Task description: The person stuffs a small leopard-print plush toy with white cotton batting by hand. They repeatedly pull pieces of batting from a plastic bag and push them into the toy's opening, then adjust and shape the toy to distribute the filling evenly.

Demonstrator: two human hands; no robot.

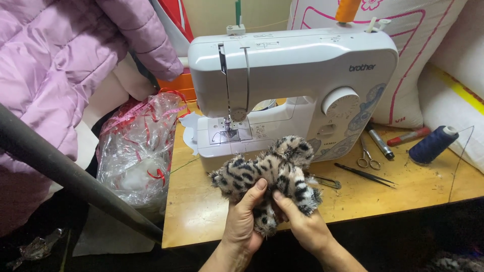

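Note:
A fuzzy leopard-print fabric piece (275,171), cream with black spots, is held up in front of a white sewing machine (297,70). My left hand (244,216) grips its lower left part, thumb pressed into the fur. Beside it, my right hand (302,224) pinches the lower right part, fingers tucked into the fur. Both hands hover over the front edge of the wooden table (201,211). The machine's needle and presser foot (229,126) stand just behind the fabric.
Small scissors (368,158), black tweezers (365,174), a dark blue thread spool (432,143), a marker and a red pen lie right of the machine. A crinkled clear plastic bag (136,151) hangs at the table's left edge. A lilac padded jacket (55,65) and a dark pole (75,181) are at left.

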